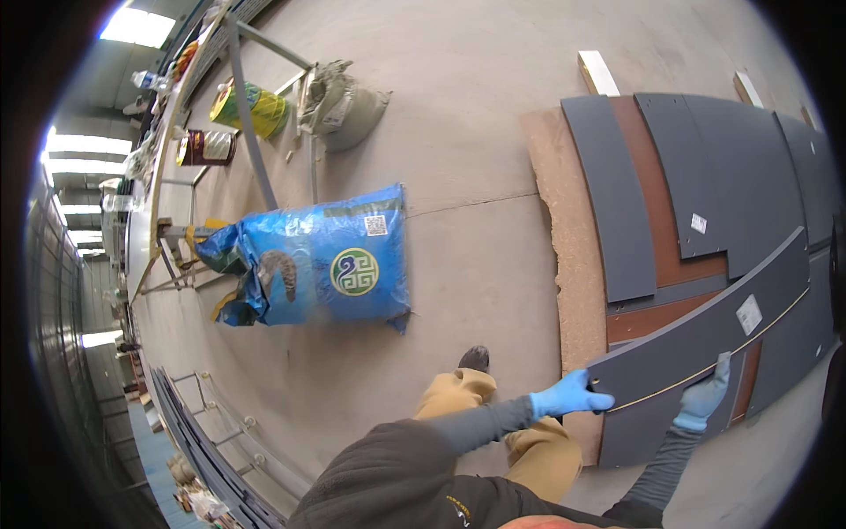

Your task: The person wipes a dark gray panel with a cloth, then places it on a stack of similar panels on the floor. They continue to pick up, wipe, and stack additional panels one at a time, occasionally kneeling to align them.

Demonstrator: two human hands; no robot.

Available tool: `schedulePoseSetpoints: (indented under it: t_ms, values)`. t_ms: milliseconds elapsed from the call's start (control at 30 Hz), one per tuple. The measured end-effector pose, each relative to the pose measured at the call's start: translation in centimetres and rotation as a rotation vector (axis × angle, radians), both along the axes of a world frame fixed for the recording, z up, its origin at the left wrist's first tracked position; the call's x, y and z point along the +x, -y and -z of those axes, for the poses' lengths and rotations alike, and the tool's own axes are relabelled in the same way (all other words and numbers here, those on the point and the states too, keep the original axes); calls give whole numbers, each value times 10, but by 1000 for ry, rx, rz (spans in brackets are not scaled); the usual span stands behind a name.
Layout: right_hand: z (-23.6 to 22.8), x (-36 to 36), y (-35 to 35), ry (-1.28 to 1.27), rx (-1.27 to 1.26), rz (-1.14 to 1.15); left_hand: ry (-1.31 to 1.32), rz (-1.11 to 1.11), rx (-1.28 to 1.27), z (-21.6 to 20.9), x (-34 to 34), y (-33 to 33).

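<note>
A long dark grey panel (687,339) with a pale edge line and a white label lies tilted across my hands, raised above a stack of panels. My left hand (568,397), in a light blue glove, is closed round its near left end, beside a small hole. Along the lower long edge, my right hand (703,398), gloved alike, grips the panel with its fingers against it. Beneath and beyond it are more grey panels (740,176) and reddish-brown boards (648,167), resting on a chipped particleboard sheet (582,264).
A blue printed sack (326,256) lies on the floor to my left. Behind it stand a metal frame table (249,115), a grey sack (344,110), a yellow-green bucket (251,108) and a dark red can (205,148). White-topped blocks (597,73) lie beyond the stack. Long panels (207,450) rest lower left.
</note>
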State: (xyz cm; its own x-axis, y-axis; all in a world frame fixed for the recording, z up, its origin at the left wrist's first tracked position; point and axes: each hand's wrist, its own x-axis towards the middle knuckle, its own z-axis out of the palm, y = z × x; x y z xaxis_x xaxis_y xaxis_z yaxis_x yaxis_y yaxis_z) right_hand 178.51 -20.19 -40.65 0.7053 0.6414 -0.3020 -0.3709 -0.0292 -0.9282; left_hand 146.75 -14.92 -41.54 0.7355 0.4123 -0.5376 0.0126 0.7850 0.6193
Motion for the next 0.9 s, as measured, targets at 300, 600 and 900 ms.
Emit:
schedulePoseSetpoints:
  t_ms: [300, 600, 900]
  values:
    - [-202, -127, -18, 183, -249, -464, -116, -70, 14, -176, -169, 15]
    - [-445, -286, -27, 90, -252, -1255, -115, -555, -155, -417, -217, 77]
    - [-545, -463, -1, 308, -182, -1858, 83, -1072, -17, -502, -343, 237]
